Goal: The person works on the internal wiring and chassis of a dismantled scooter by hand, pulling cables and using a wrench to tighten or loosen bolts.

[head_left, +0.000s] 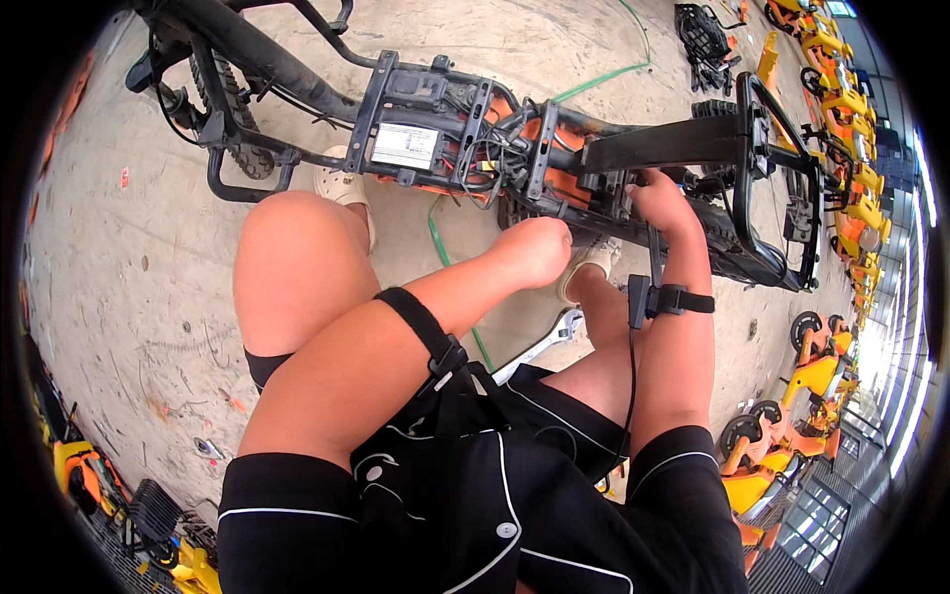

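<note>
A black metal scooter frame (376,109) with exposed wiring (510,148) and orange parts lies across the space before me. My left hand (537,249) is closed in a fist at the near side of the frame, below the wiring. What it holds, if anything, is hidden. My right hand (665,206) reaches in beside a wide black bar (668,148), its fingers curled against the frame's inner parts. Those fingertips are partly hidden, and I cannot make out what they grip.
A large silver wrench (544,345) lies between my legs. Green strapping (604,81) runs over the concrete floor (129,287). Black parts (705,40) lie at the far right. Yellow scooters (846,129) line the right side; more yellow and orange parts (84,465) stand at lower left.
</note>
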